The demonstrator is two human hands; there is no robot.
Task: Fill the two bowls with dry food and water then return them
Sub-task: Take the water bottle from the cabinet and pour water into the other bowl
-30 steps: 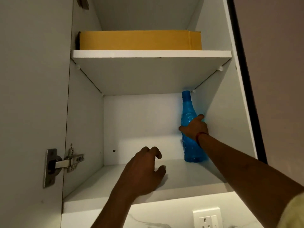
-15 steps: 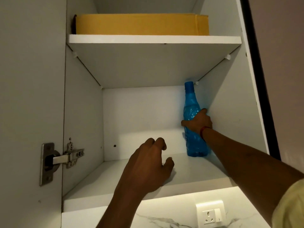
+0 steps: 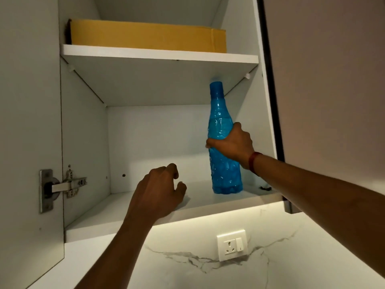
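Bottle [image 3: 224, 163]: blue translucent plastic, dimpled body, narrow neck, blue cap; near upright at the 3 o'clock end of the lower shelf [image 3: 208, 205], near the right wall.
Bottle contents: cannot tell.
Right hand [image 3: 233, 146]: fingers wrapped round the bottle's waist in a firm grip; red band [image 3: 253, 162] on the wrist.
Left hand [image 3: 158, 192]: at 8 o'clock from the bottle, fingers loosely curled, holding nothing, over the shelf's front.
Upper shelf [image 3: 158, 54]: at 12 o'clock, carries one flat yellow cardboard box [image 3: 145, 35], closed.
Door hinge [image 3: 62, 186]: metal, at 9 o'clock.
Wall socket [image 3: 231, 245]: white, at 5 o'clock below the cabinet.
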